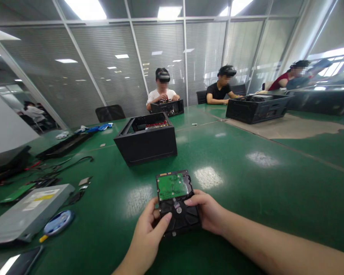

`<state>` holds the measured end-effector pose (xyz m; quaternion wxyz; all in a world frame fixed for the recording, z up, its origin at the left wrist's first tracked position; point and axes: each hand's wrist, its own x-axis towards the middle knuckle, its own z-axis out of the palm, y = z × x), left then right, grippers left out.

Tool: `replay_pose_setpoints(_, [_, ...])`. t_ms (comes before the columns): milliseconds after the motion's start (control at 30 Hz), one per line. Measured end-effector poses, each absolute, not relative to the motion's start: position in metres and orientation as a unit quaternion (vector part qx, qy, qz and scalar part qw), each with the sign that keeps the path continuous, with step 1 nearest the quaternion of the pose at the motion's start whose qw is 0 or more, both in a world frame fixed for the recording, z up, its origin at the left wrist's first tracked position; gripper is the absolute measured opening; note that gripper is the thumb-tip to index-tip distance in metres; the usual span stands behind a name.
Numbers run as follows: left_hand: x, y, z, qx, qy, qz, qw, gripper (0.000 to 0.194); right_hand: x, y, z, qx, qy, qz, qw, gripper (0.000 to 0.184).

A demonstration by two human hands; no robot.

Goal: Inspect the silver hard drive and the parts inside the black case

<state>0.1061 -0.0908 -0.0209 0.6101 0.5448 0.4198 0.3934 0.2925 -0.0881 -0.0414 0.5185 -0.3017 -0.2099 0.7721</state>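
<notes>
Between my two hands is a hard drive, its underside turned up so that the green circuit board shows at the far end. My left hand grips the drive's left edge, thumb lying on the black casing. On the right edge, my right hand is closed around it, with the thumb on top near the board. Most of the fingers are hidden beneath the drive. It is held above the green table, tilted toward me.
A black computer case stands open beyond the drive. To the left lie an optical drive, a blue round object, a phone, cables and a green circuit board. Several people sit across the table, near other cases.
</notes>
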Motion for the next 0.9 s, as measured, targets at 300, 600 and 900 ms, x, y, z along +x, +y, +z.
replay_pose_setpoints(300, [0.1001, -0.0877, -0.0300, 0.578, 0.415, 0.380, 0.591, 0.071, 0.2904, -0.0885, -0.0359, -0.265, -0.174, 0.822, 0.472, 0.042])
replay_pose_setpoints(600, [0.1012, -0.0907, -0.0248, 0.561, 0.404, 0.384, 0.612, 0.069, 0.2883, -0.0847, -0.0386, -0.292, -0.168, 0.807, 0.486, 0.038])
replay_pose_setpoints(900, [0.0996, -0.0905, -0.0232, 0.573, 0.388, 0.394, 0.605, 0.046, 0.2906, -0.0895, -0.0336, -0.315, -0.193, 0.793, 0.485, 0.028])
